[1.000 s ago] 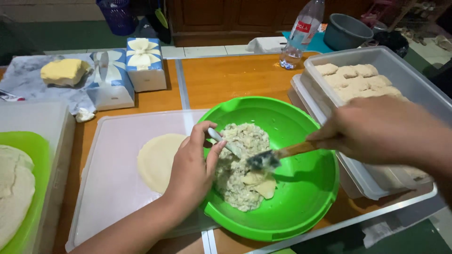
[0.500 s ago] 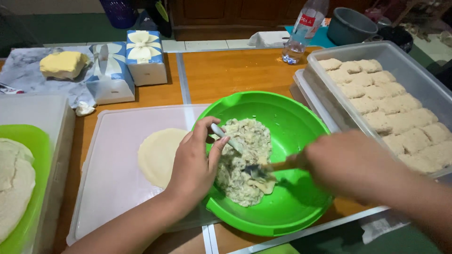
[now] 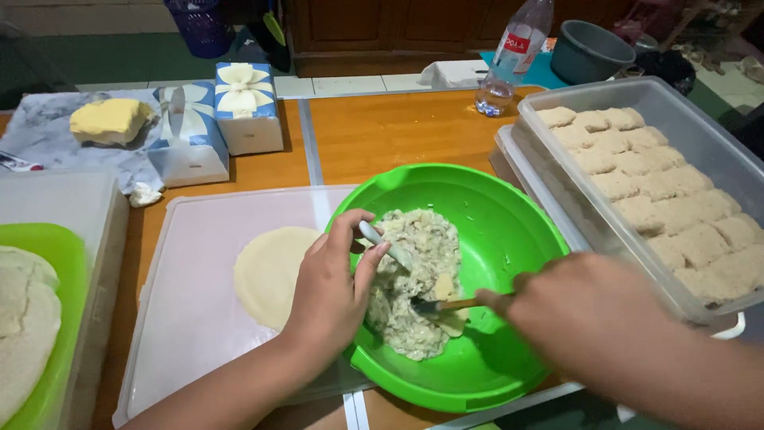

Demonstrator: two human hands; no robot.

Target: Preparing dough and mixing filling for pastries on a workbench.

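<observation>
A green bowl (image 3: 509,215) sits in front of me, holding a lumpy pale filling (image 3: 414,271). My left hand (image 3: 330,287) rests on the bowl's left rim and grips a white spoon (image 3: 382,243) that dips into the filling. My right hand (image 3: 581,306) comes from the right over the bowl and holds a thin utensil (image 3: 446,305) whose tip is pushed into the filling. A flat round dough wrapper (image 3: 267,271) lies on the pale plastic board (image 3: 191,302) just left of the bowl.
A clear tray (image 3: 700,135) of breaded rolls stands at the right. A green tub with dough sheets (image 3: 32,318) is at the left. Behind are a butter block (image 3: 107,119), two gift boxes (image 3: 247,107), a plastic bottle (image 3: 517,48) and a grey pot (image 3: 589,52).
My right hand has slid lower and further left over the bowl, pushing the utensil into the filling. My left hand stays on the rim with the spoon.
</observation>
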